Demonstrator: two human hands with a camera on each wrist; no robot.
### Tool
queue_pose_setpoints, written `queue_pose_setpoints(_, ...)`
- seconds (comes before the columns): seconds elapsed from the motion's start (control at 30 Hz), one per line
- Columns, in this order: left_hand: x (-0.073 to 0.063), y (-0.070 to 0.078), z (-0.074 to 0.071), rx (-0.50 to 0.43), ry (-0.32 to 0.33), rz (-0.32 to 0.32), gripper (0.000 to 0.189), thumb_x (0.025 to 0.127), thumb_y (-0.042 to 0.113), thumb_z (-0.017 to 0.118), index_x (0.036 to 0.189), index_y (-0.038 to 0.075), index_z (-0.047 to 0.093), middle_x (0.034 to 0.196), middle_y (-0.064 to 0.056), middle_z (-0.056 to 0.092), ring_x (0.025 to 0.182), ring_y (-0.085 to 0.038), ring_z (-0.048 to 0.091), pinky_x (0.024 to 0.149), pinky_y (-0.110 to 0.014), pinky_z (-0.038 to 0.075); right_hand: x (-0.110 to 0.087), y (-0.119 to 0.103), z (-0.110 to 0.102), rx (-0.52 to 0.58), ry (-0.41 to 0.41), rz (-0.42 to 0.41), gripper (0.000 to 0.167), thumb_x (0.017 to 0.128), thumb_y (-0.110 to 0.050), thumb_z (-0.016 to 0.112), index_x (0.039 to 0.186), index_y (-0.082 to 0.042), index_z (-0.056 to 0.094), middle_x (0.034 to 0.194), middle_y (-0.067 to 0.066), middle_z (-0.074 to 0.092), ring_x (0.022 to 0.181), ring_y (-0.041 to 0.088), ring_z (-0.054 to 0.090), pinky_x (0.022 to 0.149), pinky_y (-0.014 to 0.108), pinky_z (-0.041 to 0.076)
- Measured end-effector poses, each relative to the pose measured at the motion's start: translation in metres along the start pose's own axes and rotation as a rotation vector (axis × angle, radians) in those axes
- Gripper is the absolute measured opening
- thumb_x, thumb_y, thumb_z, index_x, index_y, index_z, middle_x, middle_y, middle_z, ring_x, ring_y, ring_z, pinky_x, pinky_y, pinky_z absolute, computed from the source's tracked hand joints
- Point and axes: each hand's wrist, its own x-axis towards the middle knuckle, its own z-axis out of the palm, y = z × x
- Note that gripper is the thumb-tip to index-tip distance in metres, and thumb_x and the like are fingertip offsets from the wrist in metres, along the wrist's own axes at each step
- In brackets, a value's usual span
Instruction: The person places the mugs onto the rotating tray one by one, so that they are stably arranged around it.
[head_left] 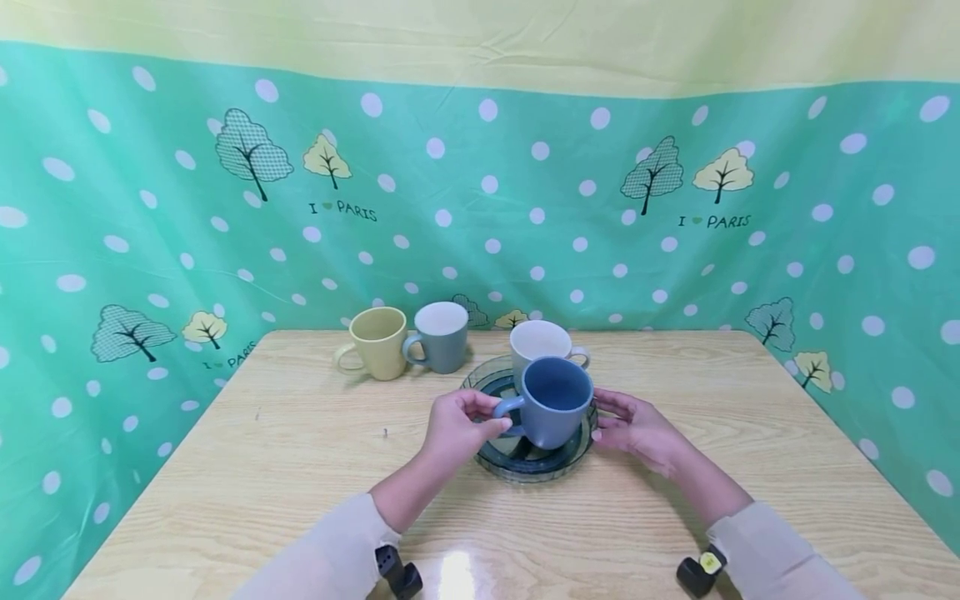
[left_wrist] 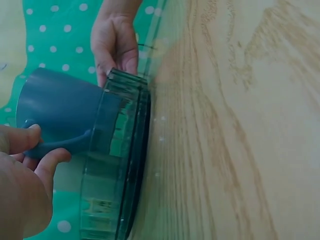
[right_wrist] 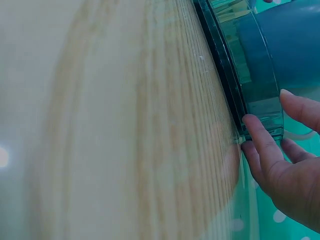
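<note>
A blue mug (head_left: 557,404) stands upright over the near part of a round see-through tray (head_left: 517,475) with a dark base. My left hand (head_left: 461,427) pinches the mug's handle between thumb and fingers, as the left wrist view also shows. On the tray's right side, my right hand (head_left: 645,433) rests its fairly straight fingertips at the wall. In the right wrist view, its thumb (right_wrist: 300,107) is near the top rim and other fingers lie low by the base. Behind the blue mug, a white mug (head_left: 538,337) is partly hidden, its handle pointing right.
Back left on the wooden table (head_left: 315,467) stand a yellow mug (head_left: 380,346) and a grey-blue mug (head_left: 442,342) with a white inside, side by side. A green dotted curtain (head_left: 450,183) hangs behind the table and along its sides.
</note>
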Motion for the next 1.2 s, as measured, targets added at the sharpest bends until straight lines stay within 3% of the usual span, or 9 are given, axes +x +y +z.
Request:
queue_pose_setpoints(0.27,0.001,-0.003,0.009,-0.012,0.003,-0.023,0.019,0.075,-0.002,0.081,0.091,-0.001,0.07,0.083,-0.007,0.07,0.076,-0.015,0.065,0.068,-0.028,0.06,0.0,-0.001,0.0,0.003,0.015,0.002,0.086,0.081,0.011,0.069,0.151,0.006,0.02,0.153,0.029,0.023,0.136,0.044,0.034,0.095,0.036,0.053)
queue_pose_setpoints(0.6,0.0,-0.007,0.023,-0.006,0.015,0.001,0.018,0.074,-0.001,0.083,0.087,0.001,0.071,0.081,-0.006,0.07,0.075,-0.015,0.065,0.065,-0.027,0.059,0.0,-0.001,0.0,0.008,0.014,0.0,0.085,0.081,0.012,0.068,0.15,0.008,0.019,0.153,0.03,0.023,0.134,0.041,0.038,0.096,0.036,0.053)
queue_pose_setpoints(0.8,-0.001,-0.007,0.028,0.003,-0.016,0.012,0.018,0.074,-0.001,0.083,0.087,0.001,0.07,0.082,-0.005,0.07,0.076,-0.015,0.065,0.066,-0.027,0.059,0.001,0.0,-0.001,0.006,-0.001,-0.008,0.084,0.081,0.013,0.068,0.149,0.009,0.019,0.152,0.032,0.023,0.132,0.041,0.041,0.094,0.042,0.054)
queue_pose_setpoints(1.0,0.001,-0.01,0.034,0.03,-0.031,0.028,0.02,0.074,0.001,0.084,0.086,0.005,0.068,0.082,-0.002,0.069,0.076,-0.014,0.066,0.067,-0.026,0.059,0.001,0.0,-0.001,-0.057,0.001,-0.011,0.089,0.078,0.011,0.073,0.15,0.008,0.021,0.152,0.031,0.024,0.136,0.046,0.033,0.095,0.04,0.053)
queue_pose_setpoints(1.2,0.001,-0.009,0.038,0.057,-0.034,0.031,0.021,0.074,0.003,0.085,0.085,0.006,0.067,0.08,0.0,0.068,0.074,-0.014,0.066,0.066,-0.026,0.059,0.001,0.0,-0.003,-0.111,-0.005,-0.015,0.094,0.075,0.009,0.076,0.15,0.006,0.02,0.153,0.03,0.024,0.14,0.046,0.025,0.106,0.04,0.043)
